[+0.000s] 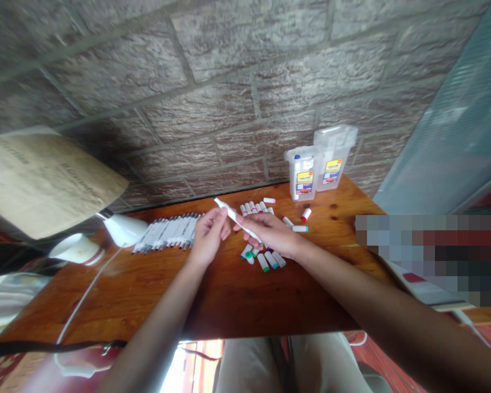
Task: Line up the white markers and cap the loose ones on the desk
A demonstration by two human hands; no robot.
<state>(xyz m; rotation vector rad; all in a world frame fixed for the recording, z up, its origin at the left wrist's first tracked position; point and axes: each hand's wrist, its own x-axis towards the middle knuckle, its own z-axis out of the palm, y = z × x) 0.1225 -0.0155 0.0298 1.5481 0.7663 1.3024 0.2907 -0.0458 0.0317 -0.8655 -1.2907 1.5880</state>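
Observation:
My right hand (270,232) is closed around a white marker (232,213) that slants up to the left, its dark blue tip pointing at the wall. My left hand (208,232) is curled, its thumb and fingers against the same marker near the tip end. Just beyond my right hand, several white caps with coloured ends (253,207) stand side by side. More caps, with green and teal ends (264,262), lie below it, partly hidden by the hand. To the left of my left hand, a row of white-and-grey markers (167,233) lies on the wooden table (229,305).
Two clear plastic marker cases (305,173) stand by the brick wall; the nearer holds something blue-topped. Loose caps (306,214) lie right of my hands. A lamp with a paper shade (45,180), its white cable (88,289) and a white cup (73,248) occupy the left.

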